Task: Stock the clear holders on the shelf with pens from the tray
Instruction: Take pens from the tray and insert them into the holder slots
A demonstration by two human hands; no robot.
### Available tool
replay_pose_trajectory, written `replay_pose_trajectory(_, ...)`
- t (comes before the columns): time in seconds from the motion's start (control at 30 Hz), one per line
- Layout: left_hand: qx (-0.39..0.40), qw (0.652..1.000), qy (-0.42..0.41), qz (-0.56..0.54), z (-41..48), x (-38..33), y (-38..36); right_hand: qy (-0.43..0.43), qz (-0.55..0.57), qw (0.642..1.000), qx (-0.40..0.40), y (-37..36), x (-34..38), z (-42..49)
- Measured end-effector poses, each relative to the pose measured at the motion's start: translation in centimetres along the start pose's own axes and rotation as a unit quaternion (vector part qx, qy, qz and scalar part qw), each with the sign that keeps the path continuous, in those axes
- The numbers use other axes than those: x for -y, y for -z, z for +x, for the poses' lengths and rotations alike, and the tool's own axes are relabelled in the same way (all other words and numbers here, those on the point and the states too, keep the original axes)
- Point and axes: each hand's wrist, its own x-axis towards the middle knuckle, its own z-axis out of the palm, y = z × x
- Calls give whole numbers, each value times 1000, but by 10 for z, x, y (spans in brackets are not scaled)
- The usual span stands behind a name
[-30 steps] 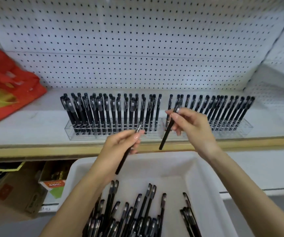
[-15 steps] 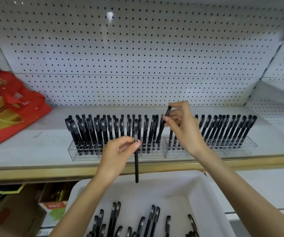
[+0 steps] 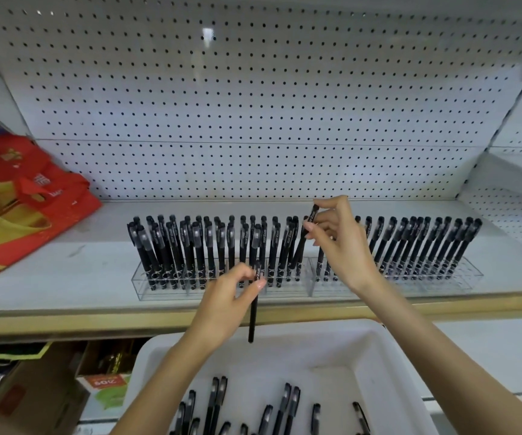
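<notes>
The right hand (image 3: pixel 341 246) pinches a black pen (image 3: pixel 313 213) near its cap. The pen leans, with its tip down among the standing pens (image 3: pixel 209 246) at the right end of the left clear holder (image 3: pixel 171 291). The left hand (image 3: pixel 225 302), nearer the viewer, pinches a second pen (image 3: pixel 252 321). This one hangs upright across the shelf edge (image 3: pixel 65 321), just in front of that holder and above the white tray (image 3: pixel 379 350).
</notes>
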Motion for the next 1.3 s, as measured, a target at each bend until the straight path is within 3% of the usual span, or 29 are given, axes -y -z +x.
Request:
replay_pose_trajectory(0.27,12,1000,4,-13,2,6,-1,54,-131,990,5,-9,-13,-1)
replay_pose_trajectory(0.53,14,998,13,-66,4,8,1,37,-125,991,14,-2,-11,1)
replay_pose_trajectory(0.7,2,978,30,-207,-3,-9,10,-9,-32,999,8,9,3,-11)
replay_pose_trajectory(0.77,3,963,48,-266,-7,-17,13,-67,41,994,71,11,13,-23)
replay_pose_trajectory(0.9,13,933,50,-357,-13,-25,12,-157,168,951,207,0,24,-49)
replay_pose_trajectory(1.03,15,925,42,-378,-17,-33,8,-178,222,936,205,-15,30,-59)
replay_pose_trajectory(1.3,31,933,42,-355,-18,-29,8,-134,228,946,189,-13,28,-67)
